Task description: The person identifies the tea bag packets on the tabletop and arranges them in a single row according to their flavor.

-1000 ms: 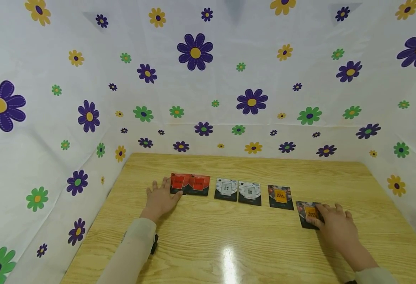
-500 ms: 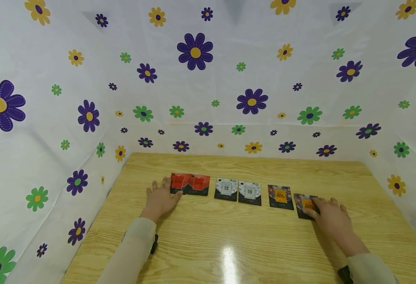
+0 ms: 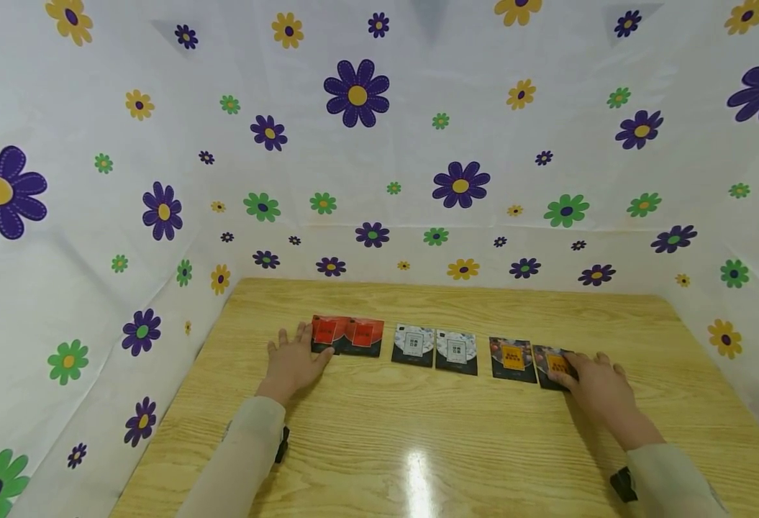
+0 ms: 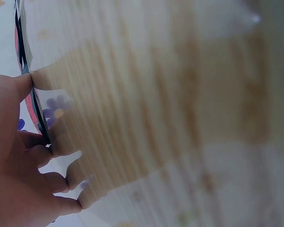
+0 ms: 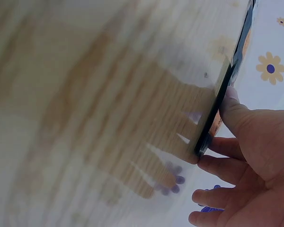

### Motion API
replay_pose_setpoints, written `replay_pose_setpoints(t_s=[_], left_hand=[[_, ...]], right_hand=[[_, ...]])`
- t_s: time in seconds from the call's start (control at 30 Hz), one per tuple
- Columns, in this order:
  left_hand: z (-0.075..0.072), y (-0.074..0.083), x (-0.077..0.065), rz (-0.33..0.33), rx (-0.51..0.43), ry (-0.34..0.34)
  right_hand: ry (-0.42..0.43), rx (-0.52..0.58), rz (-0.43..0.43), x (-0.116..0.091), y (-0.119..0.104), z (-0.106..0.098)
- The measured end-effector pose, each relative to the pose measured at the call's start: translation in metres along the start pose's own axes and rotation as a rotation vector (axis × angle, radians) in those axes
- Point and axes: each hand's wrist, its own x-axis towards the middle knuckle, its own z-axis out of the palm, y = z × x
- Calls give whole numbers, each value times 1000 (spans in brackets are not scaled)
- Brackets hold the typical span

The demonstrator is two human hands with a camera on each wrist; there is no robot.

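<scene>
Flat dark packets form a row across the wooden table in the head view. On the left lie two red packets [image 3: 364,334], then two white-and-black packets [image 3: 413,345]. To their right is a packet with an orange label [image 3: 513,358], and a matching orange-label packet [image 3: 550,365] lies close beside it. My right hand [image 3: 602,388] pinches that last packet by its right part, covering its right edge; thumb and fingers meet its dark edge [image 5: 212,124] in the right wrist view. My left hand [image 3: 291,365], fingers spread, rests on the table and touches the leftmost red packet [image 3: 325,332].
A wood-grain table [image 3: 385,424] reflects a bright light near its front. White cloth with printed flowers [image 3: 411,144] walls in the back and both sides. Black devices [image 3: 624,483] are strapped at both wrists.
My right hand has slid the rightmost orange-label packet away from me and slightly left, up beside its match. My left hand and the other packets have stayed put.
</scene>
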Motion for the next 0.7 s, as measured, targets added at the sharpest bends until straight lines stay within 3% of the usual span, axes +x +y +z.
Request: replay_pose_setpoints(t_s=[0.43, 0.7], left_hand=[[-1, 0, 1, -6, -27, -11], [-4, -2, -1, 16, -59, 7]], right_hand=[[-24, -6, 11, 2, -4, -7], [6, 12, -31, 5, -10, -15]])
